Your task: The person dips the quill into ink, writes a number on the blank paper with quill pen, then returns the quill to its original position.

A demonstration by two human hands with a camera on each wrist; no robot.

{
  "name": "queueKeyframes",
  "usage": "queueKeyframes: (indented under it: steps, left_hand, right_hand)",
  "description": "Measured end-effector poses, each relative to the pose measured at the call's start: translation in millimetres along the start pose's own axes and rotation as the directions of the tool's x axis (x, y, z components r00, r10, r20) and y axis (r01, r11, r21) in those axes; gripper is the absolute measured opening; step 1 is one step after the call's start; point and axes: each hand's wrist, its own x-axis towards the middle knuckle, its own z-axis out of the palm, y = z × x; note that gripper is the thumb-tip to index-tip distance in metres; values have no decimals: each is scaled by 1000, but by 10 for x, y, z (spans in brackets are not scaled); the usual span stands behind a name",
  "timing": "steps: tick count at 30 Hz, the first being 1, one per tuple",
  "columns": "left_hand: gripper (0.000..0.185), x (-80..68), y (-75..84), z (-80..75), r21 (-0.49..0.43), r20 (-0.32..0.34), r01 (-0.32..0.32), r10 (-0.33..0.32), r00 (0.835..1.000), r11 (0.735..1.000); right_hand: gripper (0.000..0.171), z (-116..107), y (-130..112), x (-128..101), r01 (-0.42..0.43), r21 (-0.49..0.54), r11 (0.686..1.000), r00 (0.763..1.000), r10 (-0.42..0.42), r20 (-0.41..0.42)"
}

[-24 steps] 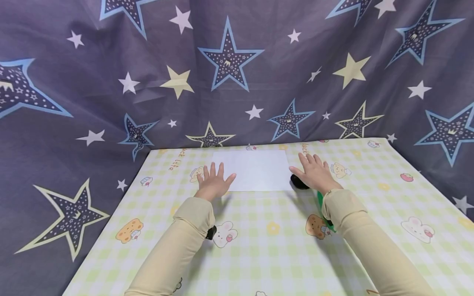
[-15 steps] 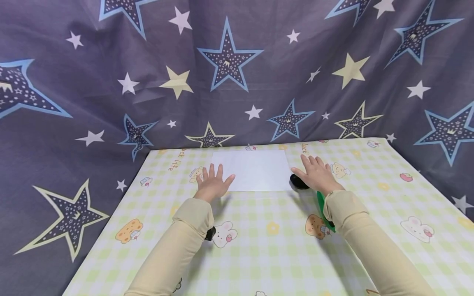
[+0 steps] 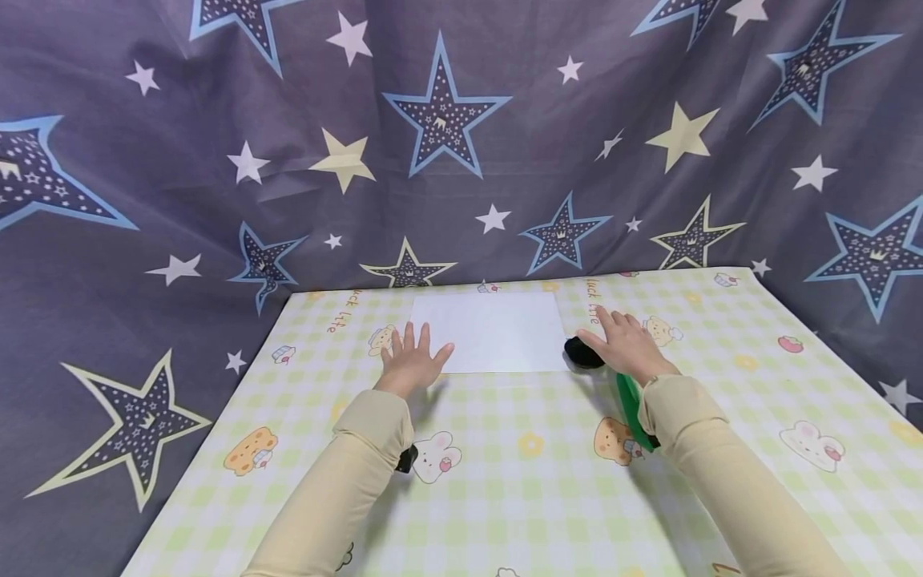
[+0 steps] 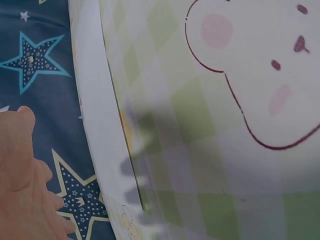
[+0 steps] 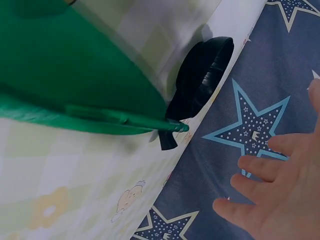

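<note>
A white sheet of paper is laid flat on the checked tablecloth, just above the middle of the head view, between the two hands. Its long axis is run from left to right across the frame, its far edge set near the starred backdrop and its near edge facing the person. The left hand is placed at the sheet's lower left corner, with the thumb spread toward the paper; whether the thumb touches the paper cannot be told. The fingers are held straight and spread, palm down, and nothing is gripped. The right hand is placed just beyond the sheet's right edge, palm down, fingers stretched out and slightly fanned toward the upper left; nothing is held in it either. A small black object is seen just under the thumb side of this hand, beside the sheet's lower right corner; contact between hand and object cannot be made out. In the right wrist view the same black object is shown resting at the sheet's edge, with the open fingers above it. Both forearms, clad in beige sleeves, are extended forward from the bottom of the frame, and a green band is worn at the right wrist
</note>
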Motion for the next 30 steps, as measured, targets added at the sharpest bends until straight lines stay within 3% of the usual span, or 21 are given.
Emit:
queueKeyframes:
  steps: [16,30]
  left_hand:
    - [74,-66,-112,40,-41,26,7,-6,1000,999]
    - [73,-103,-173,150,-41,60,-5,8,998,999]
  right_hand:
    - [83,5,209,-84,-38,75,996,999,36,35]
    - [88,30,316,-184,-86,75,993,994,81,67]
